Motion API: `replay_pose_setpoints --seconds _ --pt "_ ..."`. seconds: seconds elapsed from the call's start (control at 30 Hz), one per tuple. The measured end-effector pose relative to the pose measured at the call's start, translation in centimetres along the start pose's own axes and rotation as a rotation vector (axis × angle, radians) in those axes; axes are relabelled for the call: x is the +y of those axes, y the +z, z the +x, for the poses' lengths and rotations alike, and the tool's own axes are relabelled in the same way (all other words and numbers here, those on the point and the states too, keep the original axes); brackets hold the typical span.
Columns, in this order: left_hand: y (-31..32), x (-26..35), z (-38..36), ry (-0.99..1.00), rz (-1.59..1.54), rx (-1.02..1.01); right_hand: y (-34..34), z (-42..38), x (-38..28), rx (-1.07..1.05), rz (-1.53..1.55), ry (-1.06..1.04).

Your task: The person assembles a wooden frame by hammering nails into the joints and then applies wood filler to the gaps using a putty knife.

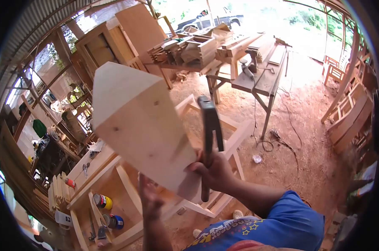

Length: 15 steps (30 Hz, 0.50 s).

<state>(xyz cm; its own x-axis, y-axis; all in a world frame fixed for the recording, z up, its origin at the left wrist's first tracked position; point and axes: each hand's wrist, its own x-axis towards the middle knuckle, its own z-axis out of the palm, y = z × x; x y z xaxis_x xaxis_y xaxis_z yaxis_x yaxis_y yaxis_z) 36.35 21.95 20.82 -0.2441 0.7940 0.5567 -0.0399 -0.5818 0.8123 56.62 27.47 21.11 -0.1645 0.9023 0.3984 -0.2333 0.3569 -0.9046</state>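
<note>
Wooden piece (141,125): pale tan, spotted with darker brown knots. Hammer (211,119): black. T-shirt (287,219): blue; its front bears yellow star outlines and pale and yellow lettering. First can (104,201): yellow and black. Second can (113,221): blue and dark. Mug (63,218): white. Small tin (70,183): orange-red. Ground (281,146): reddish brown, flecked paler.

The pale, boxy wooden piece (143,125), a few dark spots on its broad face, is held up at a tilt, its far end toward eleven o'clock. At its three o'clock, the dark claw hammer (209,119) stands nearly upright, handle end toward six.
</note>
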Motion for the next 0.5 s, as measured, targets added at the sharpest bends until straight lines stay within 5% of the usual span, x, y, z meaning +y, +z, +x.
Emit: replay_pose_setpoints --seconds 0.1,0.2,0.33,0.4,0.5 --pt "3.9 -0.1 -1.5 0.034 0.109 0.035 -0.8 0.5 -1.6 -0.095 -0.132 0.131" --pt "2.1 -2.2 -2.1 -0.249 0.166 -0.042 -2.3 1.4 -0.4 -0.148 -0.064 0.12" --pt "1.4 -4.6 -2.3 -0.102 0.201 -0.074 -4.1 3.2 -1.0 0.024 -0.063 -0.047" --pt "1.2 -5.2 -1.9 -0.009 0.244 -0.133 -5.1 3.4 -5.5 0.043 -0.113 0.071" --pt "0.4 -7.8 -2.0 -0.04 0.136 -0.134 -5.9 4.2 -8.7 0.108 -0.407 -0.133"
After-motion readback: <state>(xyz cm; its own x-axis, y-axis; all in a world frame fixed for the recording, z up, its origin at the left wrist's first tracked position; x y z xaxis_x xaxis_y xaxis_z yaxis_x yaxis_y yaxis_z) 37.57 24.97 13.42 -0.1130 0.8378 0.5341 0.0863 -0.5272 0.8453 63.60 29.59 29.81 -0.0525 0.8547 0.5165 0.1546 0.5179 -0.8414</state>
